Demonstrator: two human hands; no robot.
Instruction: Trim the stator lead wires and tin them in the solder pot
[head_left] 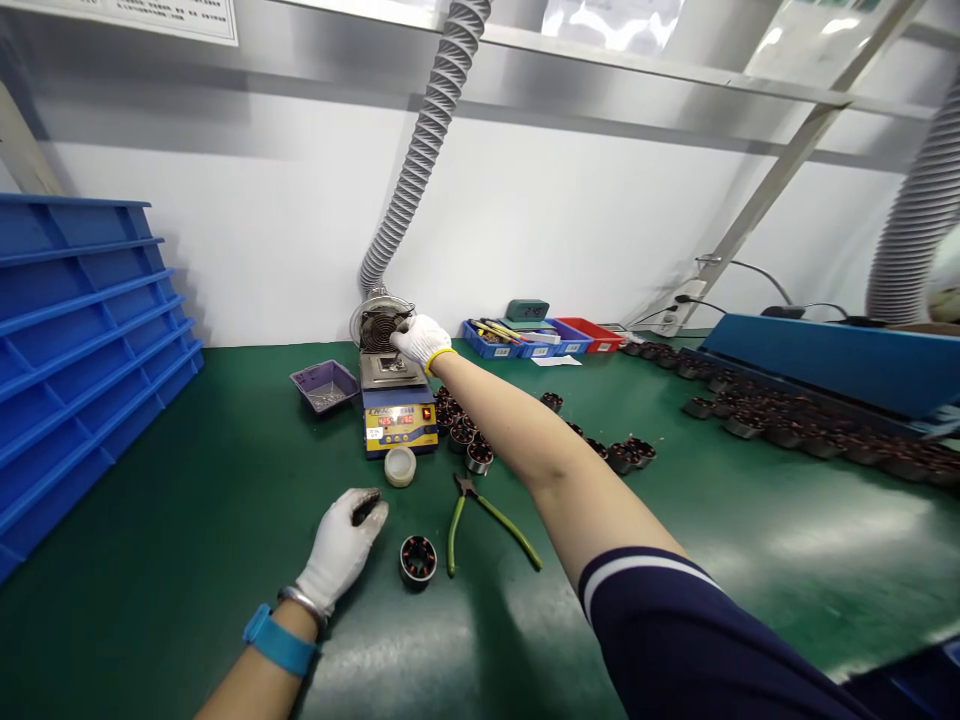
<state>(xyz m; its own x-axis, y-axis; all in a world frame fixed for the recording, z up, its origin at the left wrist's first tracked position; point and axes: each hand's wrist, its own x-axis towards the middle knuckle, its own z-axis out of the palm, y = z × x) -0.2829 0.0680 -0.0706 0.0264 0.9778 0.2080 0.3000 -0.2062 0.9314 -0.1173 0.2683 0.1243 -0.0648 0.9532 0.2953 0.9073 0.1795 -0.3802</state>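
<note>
Your navy sleeve (697, 640) is angling toward the yellow-and-blue device (400, 430), apparently for access; whether your white-gloved right hand (422, 342) or left hand (341, 550) is grasping anything is unclear.

The right glove (425, 341) is white with a yellow cuff (439, 361), the left glove (335, 553) white with dark smudges. The wristband (279, 641) is bright blue, the navy sleeve (697, 640) white-striped. The cutters (456, 535) have green handles; the stator (418, 580) shows silver, black and copper; the bench (187, 470) is deep green.

Single head-worn view, looking forward and down, green bench (225, 450) close (wall (285, 230) beyond)
</note>
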